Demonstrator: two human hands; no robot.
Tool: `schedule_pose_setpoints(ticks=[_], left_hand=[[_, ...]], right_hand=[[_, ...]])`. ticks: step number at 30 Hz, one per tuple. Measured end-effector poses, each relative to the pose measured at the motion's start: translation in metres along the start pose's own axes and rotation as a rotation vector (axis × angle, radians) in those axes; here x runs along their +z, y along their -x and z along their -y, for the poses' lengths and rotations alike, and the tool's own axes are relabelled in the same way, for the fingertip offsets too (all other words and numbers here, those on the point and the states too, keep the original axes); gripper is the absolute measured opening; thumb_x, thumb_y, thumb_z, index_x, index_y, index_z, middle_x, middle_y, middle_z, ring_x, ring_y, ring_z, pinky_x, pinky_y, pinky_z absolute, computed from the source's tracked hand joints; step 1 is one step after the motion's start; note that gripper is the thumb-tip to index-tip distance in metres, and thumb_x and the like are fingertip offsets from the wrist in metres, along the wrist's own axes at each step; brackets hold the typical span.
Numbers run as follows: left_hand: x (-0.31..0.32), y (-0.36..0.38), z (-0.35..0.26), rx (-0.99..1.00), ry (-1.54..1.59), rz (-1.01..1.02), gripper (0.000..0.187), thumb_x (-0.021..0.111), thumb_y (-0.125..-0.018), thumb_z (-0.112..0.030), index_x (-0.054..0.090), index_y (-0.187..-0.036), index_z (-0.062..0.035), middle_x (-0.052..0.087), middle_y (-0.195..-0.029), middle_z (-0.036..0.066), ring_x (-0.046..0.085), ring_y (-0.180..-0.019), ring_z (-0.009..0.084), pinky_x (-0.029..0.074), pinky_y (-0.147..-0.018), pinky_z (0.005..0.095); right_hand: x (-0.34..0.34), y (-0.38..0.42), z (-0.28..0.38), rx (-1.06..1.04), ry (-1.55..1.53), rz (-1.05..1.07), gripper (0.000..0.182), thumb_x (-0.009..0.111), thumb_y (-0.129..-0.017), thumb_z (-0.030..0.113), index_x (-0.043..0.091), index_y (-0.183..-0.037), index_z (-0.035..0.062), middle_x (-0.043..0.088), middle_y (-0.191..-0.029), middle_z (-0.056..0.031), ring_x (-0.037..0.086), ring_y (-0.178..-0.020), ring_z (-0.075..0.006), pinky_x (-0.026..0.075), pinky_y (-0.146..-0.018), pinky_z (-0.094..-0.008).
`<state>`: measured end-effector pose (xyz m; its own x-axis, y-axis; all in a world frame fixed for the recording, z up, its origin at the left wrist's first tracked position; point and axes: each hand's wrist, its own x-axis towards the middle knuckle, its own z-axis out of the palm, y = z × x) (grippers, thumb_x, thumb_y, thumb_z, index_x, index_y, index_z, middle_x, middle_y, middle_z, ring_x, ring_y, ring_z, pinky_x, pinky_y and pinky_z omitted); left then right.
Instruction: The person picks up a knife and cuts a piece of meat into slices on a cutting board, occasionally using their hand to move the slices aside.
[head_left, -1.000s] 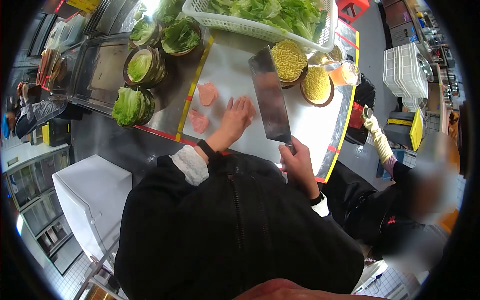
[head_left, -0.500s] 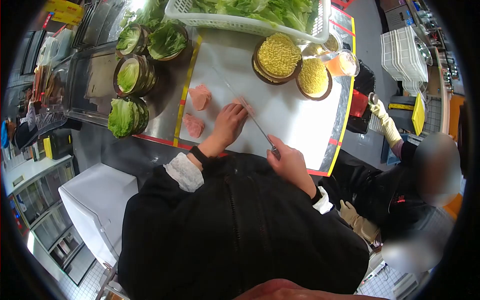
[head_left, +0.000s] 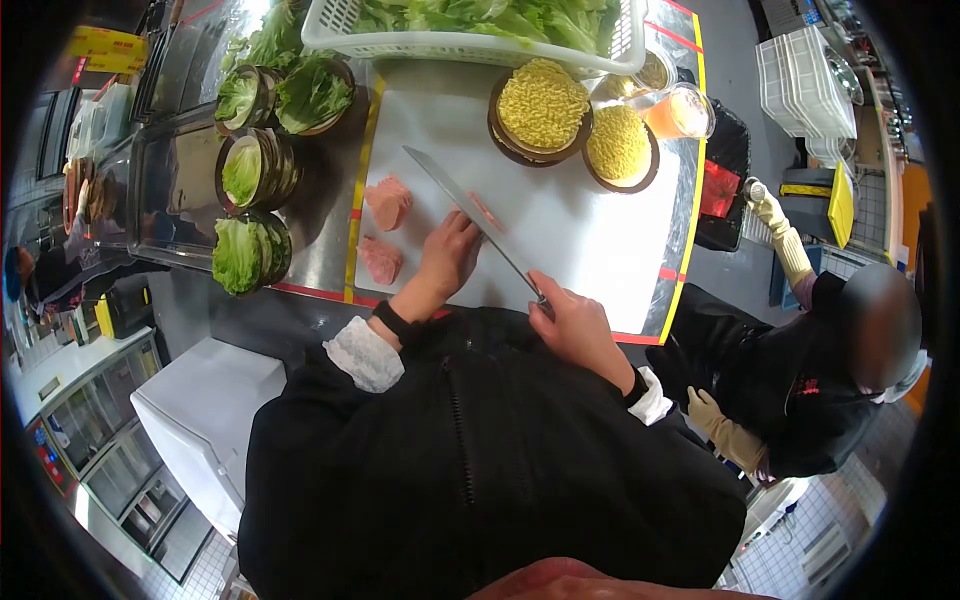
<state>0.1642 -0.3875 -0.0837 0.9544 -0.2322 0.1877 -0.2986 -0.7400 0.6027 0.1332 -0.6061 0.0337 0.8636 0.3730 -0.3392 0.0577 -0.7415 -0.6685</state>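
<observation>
My right hand [head_left: 578,325] grips the handle of a long knife [head_left: 450,187], its blade pointing away and to the left over the white cutting board [head_left: 560,235]. My left hand [head_left: 450,252] is closed, fingertips bent down against the near-left side of the blade; what lies under them is hidden. A thin pink slice of meat [head_left: 487,212] shows just past the blade on its right side. Left of my left hand, two small piles of pink meat slices, a farther pile [head_left: 388,203] and a nearer pile [head_left: 379,260], rest on the board.
Round blocks of yellow noodles [head_left: 543,105] sit in brown bowls at the back, beside clear tubs [head_left: 680,112]. A white basket of lettuce [head_left: 470,42] spans the far edge. Stacked bowls of lettuce [head_left: 243,170] stand left. At right is a co-worker in gloves [head_left: 785,235].
The knife blade has swung a little and its tip sits farther left. My left hand has shifted slightly left and nearer, baring the thin pink slice on the blade's right.
</observation>
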Motion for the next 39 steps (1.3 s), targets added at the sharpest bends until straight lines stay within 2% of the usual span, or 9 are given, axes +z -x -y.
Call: schedule_pose_setpoints(ticks=[6, 17, 25, 32, 35, 37, 38, 39], left_hand=[[-0.006, -0.003, -0.005, -0.021, -0.006, 0.022, 0.029, 0.067, -0.077, -0.004, 0.064, -0.105, -0.0076, 0.060, -0.109, 0.010, 0.059, -0.102, 0.0299, 0.054, -0.078, 0.0381], [-0.002, -0.003, -0.002, -0.022, 0.004, 0.034, 0.027, 0.066, -0.079, -0.005, 0.063, -0.106, -0.0069, 0.059, -0.111, 0.010, 0.059, -0.100, 0.0299, 0.053, -0.076, 0.0386], [-0.005, -0.003, -0.007, -0.047, -0.009, 0.002, 0.024, 0.065, -0.078, -0.004, 0.062, -0.102, -0.0042, 0.061, -0.102, 0.011, 0.060, -0.091, 0.0324, 0.054, -0.071, 0.0418], [0.000, 0.002, -0.006, -0.093, -0.036, -0.015, 0.023, 0.064, -0.076, 0.000, 0.062, -0.099, -0.0016, 0.062, -0.101, 0.013, 0.061, -0.091, 0.0326, 0.054, -0.071, 0.0422], [0.001, 0.003, -0.006, -0.096, -0.023, -0.034, 0.024, 0.064, -0.076, 0.000, 0.062, -0.100, -0.0018, 0.062, -0.101, 0.013, 0.061, -0.091, 0.0328, 0.054, -0.071, 0.0427], [-0.002, 0.001, -0.006, -0.094, -0.012, -0.047, 0.025, 0.064, -0.075, -0.001, 0.062, -0.100, -0.0018, 0.062, -0.101, 0.013, 0.061, -0.091, 0.0332, 0.054, -0.072, 0.0432], [-0.004, 0.002, -0.007, -0.102, 0.000, -0.036, 0.024, 0.065, -0.077, -0.002, 0.062, -0.101, -0.0019, 0.062, -0.104, 0.014, 0.062, -0.093, 0.0324, 0.055, -0.074, 0.0417], [-0.006, 0.002, -0.007, -0.110, 0.011, -0.031, 0.023, 0.066, -0.079, -0.004, 0.061, -0.101, -0.0020, 0.063, -0.106, 0.014, 0.063, -0.096, 0.0315, 0.055, -0.075, 0.0402]], right_hand=[[-0.001, -0.002, -0.001, 0.012, 0.002, 0.018, 0.042, 0.064, -0.085, 0.020, 0.055, -0.125, 0.0141, 0.069, -0.082, -0.0164, 0.067, -0.072, -0.0360, 0.053, -0.067, -0.0445], [0.000, -0.006, -0.003, 0.002, -0.014, 0.008, 0.041, 0.064, -0.085, 0.019, 0.056, -0.124, 0.0119, 0.069, -0.082, -0.0169, 0.067, -0.072, -0.0367, 0.053, -0.067, -0.0447], [0.003, -0.025, -0.007, 0.053, -0.058, 0.099, 0.039, 0.059, -0.087, 0.018, 0.055, -0.124, 0.0059, 0.065, -0.070, -0.0215, 0.064, -0.069, -0.0422, 0.051, -0.066, -0.0483], [0.025, -0.046, -0.018, 0.086, -0.023, 0.108, 0.036, 0.056, -0.088, 0.018, 0.055, -0.123, 0.0074, 0.063, -0.069, -0.0225, 0.062, -0.067, -0.0439, 0.049, -0.064, -0.0512], [0.033, -0.043, -0.025, 0.053, -0.027, 0.046, 0.037, 0.057, -0.088, 0.018, 0.056, -0.124, 0.0086, 0.062, -0.067, -0.0222, 0.062, -0.064, -0.0432, 0.049, -0.063, -0.0491], [0.031, -0.042, -0.034, -0.004, -0.164, 0.013, 0.039, 0.059, -0.087, 0.017, 0.056, -0.125, 0.0065, 0.060, -0.063, -0.0194, 0.062, -0.058, -0.0354, 0.050, -0.058, -0.0424], [0.032, -0.038, -0.038, -0.011, -0.161, 0.015, 0.039, 0.059, -0.087, 0.017, 0.056, -0.125, 0.0065, 0.060, -0.063, -0.0194, 0.062, -0.058, -0.0354, 0.050, -0.058, -0.0424], [0.031, -0.035, -0.042, -0.020, -0.225, -0.014, 0.039, 0.060, -0.088, 0.016, 0.056, -0.125, 0.0053, 0.059, -0.061, -0.0162, 0.061, -0.054, -0.0288, 0.048, -0.055, -0.0385]])
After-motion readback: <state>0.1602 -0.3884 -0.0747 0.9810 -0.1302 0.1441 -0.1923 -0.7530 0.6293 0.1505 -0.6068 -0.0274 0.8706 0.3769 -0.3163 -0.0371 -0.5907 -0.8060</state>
